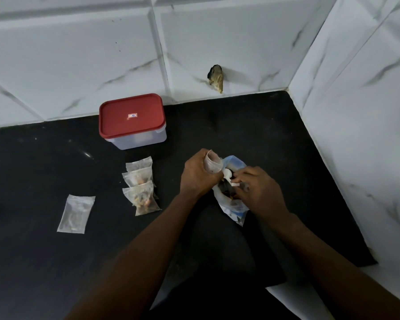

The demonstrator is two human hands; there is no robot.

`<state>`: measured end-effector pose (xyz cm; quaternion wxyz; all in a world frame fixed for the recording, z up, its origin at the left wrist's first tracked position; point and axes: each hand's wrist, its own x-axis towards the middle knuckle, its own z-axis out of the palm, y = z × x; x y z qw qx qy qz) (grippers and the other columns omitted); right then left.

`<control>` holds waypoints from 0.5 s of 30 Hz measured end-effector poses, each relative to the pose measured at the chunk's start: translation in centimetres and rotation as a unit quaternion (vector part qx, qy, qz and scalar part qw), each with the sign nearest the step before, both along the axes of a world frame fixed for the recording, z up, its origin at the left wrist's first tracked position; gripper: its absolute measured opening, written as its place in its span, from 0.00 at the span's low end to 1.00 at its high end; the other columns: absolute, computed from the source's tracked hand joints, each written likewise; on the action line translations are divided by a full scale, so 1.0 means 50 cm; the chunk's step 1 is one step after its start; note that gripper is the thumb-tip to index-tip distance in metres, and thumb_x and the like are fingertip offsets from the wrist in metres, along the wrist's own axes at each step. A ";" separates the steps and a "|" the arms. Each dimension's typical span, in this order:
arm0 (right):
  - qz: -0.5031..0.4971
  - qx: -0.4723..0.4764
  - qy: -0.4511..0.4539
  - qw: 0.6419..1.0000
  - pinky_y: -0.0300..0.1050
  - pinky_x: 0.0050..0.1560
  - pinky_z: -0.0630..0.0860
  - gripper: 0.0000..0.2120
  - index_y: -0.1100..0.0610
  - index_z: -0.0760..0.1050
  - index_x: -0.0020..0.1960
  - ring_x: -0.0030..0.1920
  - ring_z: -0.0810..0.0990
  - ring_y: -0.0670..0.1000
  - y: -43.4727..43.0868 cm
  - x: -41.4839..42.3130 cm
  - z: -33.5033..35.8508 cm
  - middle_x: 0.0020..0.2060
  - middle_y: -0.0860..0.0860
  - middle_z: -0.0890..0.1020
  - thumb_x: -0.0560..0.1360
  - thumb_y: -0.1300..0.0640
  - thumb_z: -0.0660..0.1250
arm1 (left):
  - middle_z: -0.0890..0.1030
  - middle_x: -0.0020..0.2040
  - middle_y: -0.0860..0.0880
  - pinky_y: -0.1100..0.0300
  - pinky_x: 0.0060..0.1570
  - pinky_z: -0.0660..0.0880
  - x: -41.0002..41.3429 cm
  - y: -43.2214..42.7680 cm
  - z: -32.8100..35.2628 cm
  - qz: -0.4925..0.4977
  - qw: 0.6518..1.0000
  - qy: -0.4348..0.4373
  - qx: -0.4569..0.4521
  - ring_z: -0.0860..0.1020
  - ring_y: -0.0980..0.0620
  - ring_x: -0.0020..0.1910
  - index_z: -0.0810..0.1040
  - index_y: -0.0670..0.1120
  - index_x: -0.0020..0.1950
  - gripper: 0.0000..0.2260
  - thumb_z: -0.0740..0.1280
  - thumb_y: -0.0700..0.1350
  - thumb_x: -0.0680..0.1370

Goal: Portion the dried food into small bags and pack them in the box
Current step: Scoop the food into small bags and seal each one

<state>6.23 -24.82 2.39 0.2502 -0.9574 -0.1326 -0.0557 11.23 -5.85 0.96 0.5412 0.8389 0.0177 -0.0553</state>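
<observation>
Small bag (211, 163) in left hand (198, 176), scoop (227, 175) seemingly pinched in right hand (260, 192)

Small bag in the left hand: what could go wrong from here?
The small bag, held open by the left hand, has a narrow mouth; food off the white spoon in the right hand may spill onto the black counter.
The large bag is soft and slumped; scooping may tip it.
The box has its red lid on, so packing needs a free hand.
</observation>
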 end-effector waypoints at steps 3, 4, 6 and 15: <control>0.023 0.001 -0.029 0.999 0.43 0.46 0.79 0.05 0.54 0.83 0.47 0.45 0.80 0.46 0.000 -0.005 -0.010 0.44 0.49 0.84 0.77 0.56 0.69 | 0.84 0.47 0.54 0.50 0.52 0.83 -0.001 -0.002 0.000 -0.004 1.000 0.006 -0.010 0.83 0.58 0.48 0.79 0.54 0.51 0.14 0.78 0.44 0.70; 0.036 0.000 -0.037 0.999 0.39 0.48 0.77 0.05 0.55 0.83 0.47 0.46 0.81 0.46 0.000 -0.005 -0.013 0.43 0.49 0.85 0.77 0.56 0.69 | 0.84 0.47 0.53 0.51 0.51 0.83 -0.005 -0.002 0.002 -0.002 1.000 0.001 -0.021 0.84 0.57 0.47 0.80 0.53 0.50 0.12 0.78 0.44 0.71; 0.048 -0.009 -0.055 0.997 0.32 0.49 0.71 0.06 0.55 0.84 0.47 0.47 0.80 0.46 -0.003 -0.002 -0.017 0.44 0.50 0.85 0.77 0.56 0.68 | 0.84 0.45 0.52 0.57 0.48 0.82 -0.014 -0.002 0.004 0.005 0.999 -0.015 -0.048 0.84 0.56 0.46 0.81 0.49 0.48 0.09 0.78 0.44 0.72; 0.030 -0.066 -0.112 0.991 0.43 0.32 0.74 0.12 0.56 0.84 0.42 0.41 0.76 0.49 -0.007 0.028 -0.027 0.36 0.50 0.83 0.77 0.52 0.64 | 0.84 0.43 0.51 0.58 0.45 0.82 -0.018 0.019 -0.007 0.041 0.996 -0.028 -0.071 0.84 0.55 0.44 0.82 0.46 0.46 0.06 0.78 0.44 0.73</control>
